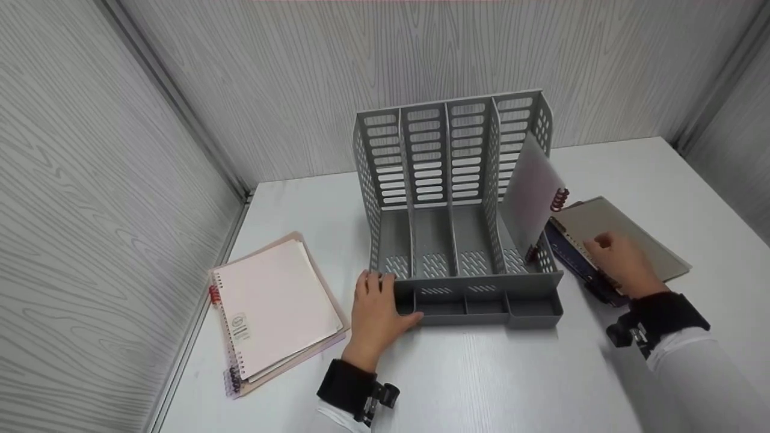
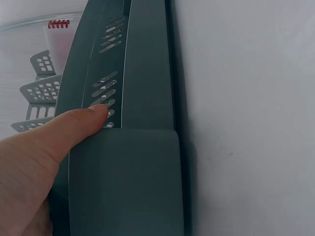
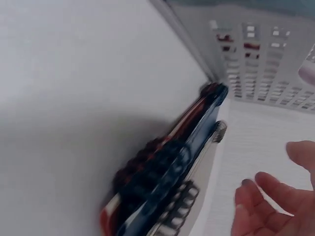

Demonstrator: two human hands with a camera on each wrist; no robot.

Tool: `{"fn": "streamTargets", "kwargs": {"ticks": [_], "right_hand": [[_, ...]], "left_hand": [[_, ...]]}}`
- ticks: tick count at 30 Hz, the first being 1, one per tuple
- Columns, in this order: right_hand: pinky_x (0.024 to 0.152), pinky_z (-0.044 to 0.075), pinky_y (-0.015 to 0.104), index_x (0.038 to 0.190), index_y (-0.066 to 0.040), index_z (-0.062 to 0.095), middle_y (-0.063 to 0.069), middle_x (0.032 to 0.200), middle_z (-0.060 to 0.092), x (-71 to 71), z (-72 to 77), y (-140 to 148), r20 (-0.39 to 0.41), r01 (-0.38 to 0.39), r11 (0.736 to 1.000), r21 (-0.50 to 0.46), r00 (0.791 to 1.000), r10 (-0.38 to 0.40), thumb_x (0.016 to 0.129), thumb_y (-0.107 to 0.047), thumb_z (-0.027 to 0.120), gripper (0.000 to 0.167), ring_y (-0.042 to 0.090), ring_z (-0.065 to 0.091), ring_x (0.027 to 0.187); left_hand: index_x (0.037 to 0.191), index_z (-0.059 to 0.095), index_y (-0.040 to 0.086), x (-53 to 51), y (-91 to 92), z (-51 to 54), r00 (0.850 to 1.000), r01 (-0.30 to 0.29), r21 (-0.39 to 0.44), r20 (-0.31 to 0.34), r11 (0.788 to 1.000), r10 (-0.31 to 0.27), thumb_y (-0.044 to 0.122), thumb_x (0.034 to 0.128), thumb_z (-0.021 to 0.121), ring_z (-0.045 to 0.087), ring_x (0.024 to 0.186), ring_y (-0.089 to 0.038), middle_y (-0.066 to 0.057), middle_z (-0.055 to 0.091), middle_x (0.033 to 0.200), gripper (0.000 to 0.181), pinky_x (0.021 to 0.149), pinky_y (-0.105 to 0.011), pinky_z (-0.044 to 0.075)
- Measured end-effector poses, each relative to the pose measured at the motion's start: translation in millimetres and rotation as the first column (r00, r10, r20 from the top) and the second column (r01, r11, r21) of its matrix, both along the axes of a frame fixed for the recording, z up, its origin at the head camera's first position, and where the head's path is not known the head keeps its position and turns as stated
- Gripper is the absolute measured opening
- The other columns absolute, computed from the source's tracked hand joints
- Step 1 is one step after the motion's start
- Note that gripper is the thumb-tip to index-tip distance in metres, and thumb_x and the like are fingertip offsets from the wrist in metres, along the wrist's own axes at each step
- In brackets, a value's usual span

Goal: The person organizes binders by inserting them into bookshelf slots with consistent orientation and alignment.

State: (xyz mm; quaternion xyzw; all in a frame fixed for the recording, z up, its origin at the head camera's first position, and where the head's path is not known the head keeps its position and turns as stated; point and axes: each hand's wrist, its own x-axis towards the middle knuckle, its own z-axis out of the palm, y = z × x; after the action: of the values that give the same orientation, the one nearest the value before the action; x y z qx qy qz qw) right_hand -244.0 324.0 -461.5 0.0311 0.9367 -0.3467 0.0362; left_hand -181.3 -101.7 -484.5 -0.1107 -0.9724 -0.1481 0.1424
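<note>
A grey file organizer (image 1: 481,282) has four tall slots and small front compartments. My left hand (image 1: 376,313) grips its front left corner; in the left wrist view the thumb of that hand (image 2: 54,142) lies over the edge of the organizer (image 2: 123,182). A translucent pinkish notebook (image 1: 529,192) with red coils leans in the rightmost slot. Right of the organizer, my right hand (image 1: 625,264) is over a pile with a dark blue notebook (image 1: 568,254) and a grey-covered one (image 1: 631,225). The right wrist view shows loosely bent, empty fingers (image 3: 251,201) beside the coil-bound notebooks (image 3: 197,140).
A stack of spiral notebooks with a pale pink one (image 1: 277,300) on top lies at the left of the white table (image 1: 481,379). Wood-patterned panels (image 1: 301,72) stand behind the table and at both sides.
</note>
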Motion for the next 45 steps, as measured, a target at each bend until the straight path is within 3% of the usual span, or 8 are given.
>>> {"fn": "streamTargets", "kwargs": {"ticks": [5,11,16,22,28,35,40,45], "right_hand": [[0.073,0.047,0.054,0.130,0.020,0.026,0.043,0.119,0.037,1.5,-10.9,14,0.129,-0.046,0.987,0.155,0.991,0.026,0.091,-0.051,0.049,0.085,0.050,0.048,0.095],[0.070,0.041,0.057,0.104,0.018,0.042,0.034,0.092,0.047,1.3,-22.5,21,0.085,-0.026,0.952,0.306,0.996,0.000,0.082,-0.059,0.057,0.082,0.045,0.047,0.082],[0.061,0.042,0.048,0.093,0.014,0.048,0.027,0.079,0.052,0.2,-26.1,23,0.054,-0.016,0.943,0.331,0.999,-0.002,0.086,-0.051,0.057,0.066,0.038,0.050,0.069],[0.054,0.043,0.043,0.078,0.006,0.049,0.013,0.064,0.050,-0.3,-25.6,14,0.048,-0.072,0.927,0.368,0.997,0.059,0.089,-0.023,0.052,0.031,0.029,0.050,0.058],[0.060,0.047,0.053,0.087,0.015,0.048,0.026,0.071,0.054,-6.5,-27.1,6,0.041,-0.061,0.901,0.430,0.998,0.048,0.086,-0.004,0.045,0.020,0.041,0.056,0.064],[0.047,0.045,0.055,0.078,0.016,0.047,0.033,0.070,0.054,-3.5,-24.4,10,-0.119,0.037,0.842,0.538,0.992,0.032,0.086,0.003,0.042,0.016,0.050,0.056,0.062],[0.043,0.044,0.054,0.091,0.015,0.040,0.032,0.065,0.051,1.8,-25.8,12,-0.157,0.033,0.850,0.526,0.986,0.059,0.088,0.005,0.039,0.010,0.049,0.053,0.055],[0.042,0.042,0.054,0.116,0.013,0.023,0.035,0.066,0.050,5.4,-18.1,22,-0.128,0.026,0.860,0.509,0.991,0.046,0.090,0.005,0.034,0.029,0.048,0.052,0.052]], "left_hand": [[0.127,0.046,0.002,-1.5,-0.3,0.3,1.000,0.002,-0.004,0.010,1.000,-0.001,0.058,0.0663,0.075,0.029,0.127,-0.042,-0.023,0.041,0.128,0.088,0.103,-0.047,0.030],[0.128,0.046,0.002,-1.8,-0.7,0.4,1.000,0.002,-0.005,0.009,1.000,-0.002,0.058,0.0662,0.075,0.029,0.127,-0.042,-0.023,0.041,0.128,0.088,0.103,-0.047,0.030],[0.128,0.046,0.002,-1.3,-0.4,1.3,1.000,-0.002,-0.009,0.023,1.000,0.002,0.059,0.0667,0.074,0.029,0.127,-0.042,-0.024,0.041,0.129,0.088,0.104,-0.047,0.029],[0.127,0.046,0.002,1.6,-1.1,-0.2,1.000,-0.006,-0.013,0.019,1.000,0.007,0.059,0.0657,0.074,0.030,0.127,-0.042,-0.023,0.042,0.128,0.089,0.104,-0.046,0.029],[0.126,0.046,0.001,0.5,-0.7,0.4,1.000,-0.008,-0.009,0.022,1.000,0.008,0.058,0.0655,0.076,0.029,0.127,-0.042,-0.023,0.042,0.127,0.088,0.104,-0.047,0.029],[0.129,0.045,0.002,-1.7,1.1,0.6,0.999,-0.006,-0.010,0.049,1.000,0.007,0.060,0.0667,0.074,0.028,0.128,-0.041,-0.023,0.042,0.130,0.090,0.105,-0.046,0.028],[0.129,0.046,0.002,-1.4,0.5,0.7,0.999,-0.015,-0.021,0.045,1.000,0.016,0.061,0.0658,0.074,0.029,0.128,-0.041,-0.022,0.042,0.129,0.090,0.105,-0.046,0.028],[0.130,0.045,0.002,-1.3,0.4,0.9,0.998,-0.013,-0.010,0.060,1.000,0.014,0.061,0.0660,0.073,0.028,0.128,-0.041,-0.022,0.041,0.130,0.092,0.105,-0.047,0.028]]}}
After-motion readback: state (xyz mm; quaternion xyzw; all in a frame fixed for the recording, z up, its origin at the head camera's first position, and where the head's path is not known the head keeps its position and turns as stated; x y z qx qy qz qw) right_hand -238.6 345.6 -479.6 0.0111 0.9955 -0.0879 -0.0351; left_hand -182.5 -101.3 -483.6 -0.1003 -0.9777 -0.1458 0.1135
